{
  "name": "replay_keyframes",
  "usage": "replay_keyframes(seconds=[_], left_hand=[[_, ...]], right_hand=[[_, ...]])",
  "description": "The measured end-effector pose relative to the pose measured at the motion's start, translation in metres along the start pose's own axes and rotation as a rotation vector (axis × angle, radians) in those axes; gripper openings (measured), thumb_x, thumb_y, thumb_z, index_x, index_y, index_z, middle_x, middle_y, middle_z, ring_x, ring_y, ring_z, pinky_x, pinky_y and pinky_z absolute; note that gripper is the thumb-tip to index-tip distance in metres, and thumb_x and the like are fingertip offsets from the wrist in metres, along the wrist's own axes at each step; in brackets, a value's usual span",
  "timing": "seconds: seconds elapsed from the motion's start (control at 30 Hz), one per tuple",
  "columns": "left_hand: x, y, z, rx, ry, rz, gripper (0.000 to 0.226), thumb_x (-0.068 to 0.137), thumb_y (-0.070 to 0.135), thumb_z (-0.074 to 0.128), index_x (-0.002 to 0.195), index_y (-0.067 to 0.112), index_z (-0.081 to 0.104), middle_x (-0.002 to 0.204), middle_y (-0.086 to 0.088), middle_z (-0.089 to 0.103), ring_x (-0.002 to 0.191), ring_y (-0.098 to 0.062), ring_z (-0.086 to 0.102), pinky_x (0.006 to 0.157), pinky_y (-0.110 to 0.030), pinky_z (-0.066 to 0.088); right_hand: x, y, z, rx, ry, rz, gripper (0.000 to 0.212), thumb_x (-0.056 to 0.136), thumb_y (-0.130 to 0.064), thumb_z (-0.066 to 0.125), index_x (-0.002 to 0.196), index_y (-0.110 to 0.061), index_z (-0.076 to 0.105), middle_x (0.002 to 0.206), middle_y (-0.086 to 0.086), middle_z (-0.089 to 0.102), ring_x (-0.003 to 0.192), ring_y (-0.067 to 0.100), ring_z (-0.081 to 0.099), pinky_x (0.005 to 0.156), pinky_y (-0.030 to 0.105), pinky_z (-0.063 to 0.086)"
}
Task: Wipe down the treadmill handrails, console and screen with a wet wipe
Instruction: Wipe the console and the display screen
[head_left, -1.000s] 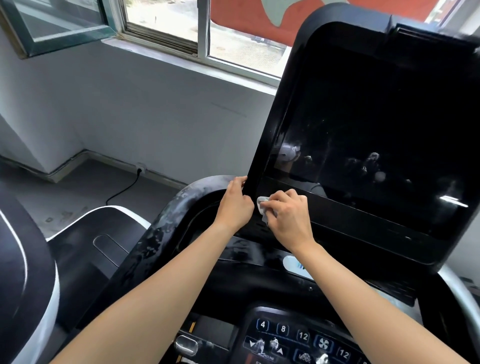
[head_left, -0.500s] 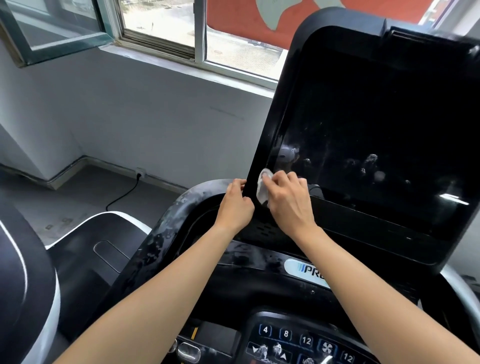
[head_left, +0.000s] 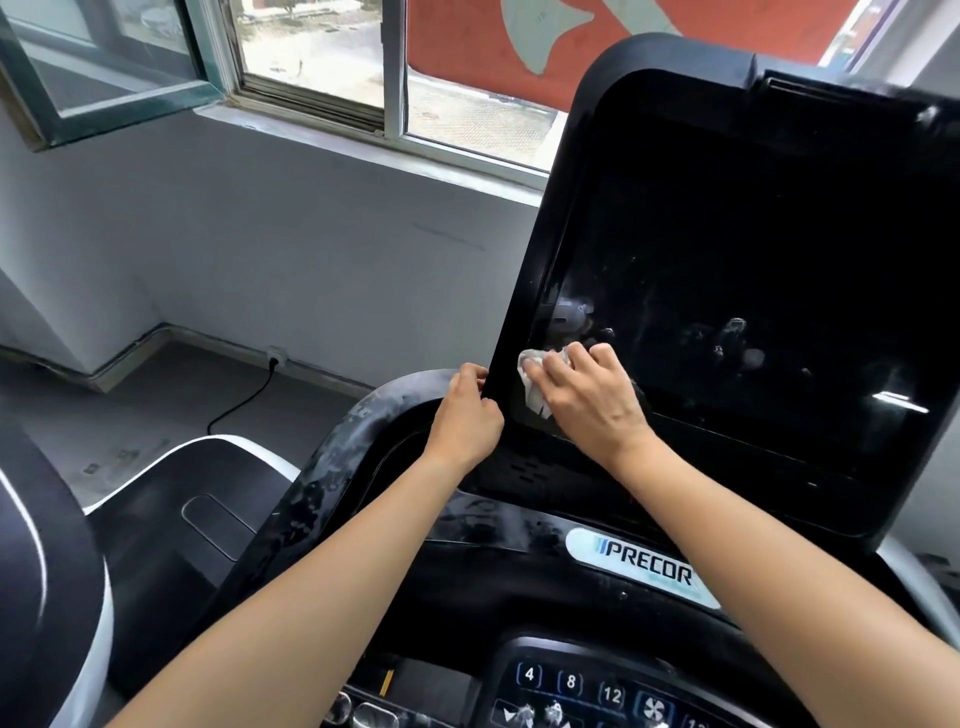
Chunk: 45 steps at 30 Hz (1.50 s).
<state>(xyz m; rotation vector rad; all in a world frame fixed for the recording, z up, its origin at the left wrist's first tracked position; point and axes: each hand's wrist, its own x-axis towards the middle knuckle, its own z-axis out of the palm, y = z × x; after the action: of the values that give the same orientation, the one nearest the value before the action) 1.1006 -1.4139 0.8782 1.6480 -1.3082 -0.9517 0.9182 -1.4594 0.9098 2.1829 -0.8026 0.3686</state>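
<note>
At seven o'clock on the glossy black screen (head_left: 753, 270), the right hand (head_left: 587, 405) pinched a crumpled white wet wipe (head_left: 532, 382); the left hand (head_left: 467, 415) gripped the screen's edge. Bunched, it might leave streaks.

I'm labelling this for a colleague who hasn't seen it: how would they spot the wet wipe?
Find the big black screen on the treadmill and go to its lower left corner. There the right hand holds a crumpled wet wipe against it. It is the only small white thing there, beside the bare left hand gripping the screen's edge.
</note>
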Motion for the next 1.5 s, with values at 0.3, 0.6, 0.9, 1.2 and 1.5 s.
replay_keyframes(seconds=[0.3,0.6,0.9,1.2,1.5], left_hand=[[0.003,-0.001,-0.003,0.005,-0.014,-0.003,0.028,0.099,0.01,0.043,0.124,0.021,0.051,0.125,0.003,0.058,0.106,-0.019,0.062,0.095,-0.041,0.054],[0.008,-0.003,-0.005,0.019,-0.018,-0.004,0.023,0.099,0.01,0.04,0.118,0.021,0.049,0.119,-0.001,0.06,0.096,-0.02,0.063,0.084,-0.039,0.055],[0.011,-0.007,-0.007,0.014,-0.013,0.009,0.023,0.1,0.012,0.042,0.118,0.023,0.051,0.119,0.002,0.06,0.097,-0.018,0.063,0.087,-0.039,0.055],[0.013,-0.009,-0.007,0.019,-0.018,0.025,0.023,0.1,0.013,0.042,0.119,0.022,0.051,0.118,0.002,0.061,0.098,-0.019,0.063,0.087,-0.039,0.055],[0.015,-0.008,-0.009,0.032,-0.017,0.026,0.023,0.101,0.013,0.041,0.121,0.021,0.051,0.12,0.002,0.06,0.1,-0.018,0.062,0.085,-0.035,0.053]], right_hand=[[0.01,-0.001,-0.004,0.015,-0.034,0.019,0.038,0.087,-0.003,0.047,0.12,-0.011,0.065,0.102,0.005,0.063,0.087,0.03,0.056,0.075,0.042,0.042],[0.029,0.011,-0.012,-0.017,-0.049,0.191,0.028,0.089,-0.002,0.052,0.108,-0.016,0.066,0.093,0.003,0.06,0.083,0.028,0.054,0.075,0.041,0.038],[0.026,0.01,-0.005,0.025,-0.123,0.168,0.025,0.086,0.002,0.058,0.103,-0.017,0.061,0.093,0.003,0.057,0.08,0.027,0.052,0.074,0.043,0.037],[0.01,-0.002,-0.008,0.037,-0.14,0.044,0.038,0.08,0.001,0.048,0.113,-0.015,0.059,0.102,0.008,0.057,0.085,0.031,0.053,0.076,0.044,0.043],[0.02,0.007,-0.007,-0.002,-0.139,-0.039,0.053,0.095,-0.004,0.013,0.113,-0.02,0.06,0.104,0.005,0.058,0.089,0.028,0.056,0.081,0.044,0.044]])
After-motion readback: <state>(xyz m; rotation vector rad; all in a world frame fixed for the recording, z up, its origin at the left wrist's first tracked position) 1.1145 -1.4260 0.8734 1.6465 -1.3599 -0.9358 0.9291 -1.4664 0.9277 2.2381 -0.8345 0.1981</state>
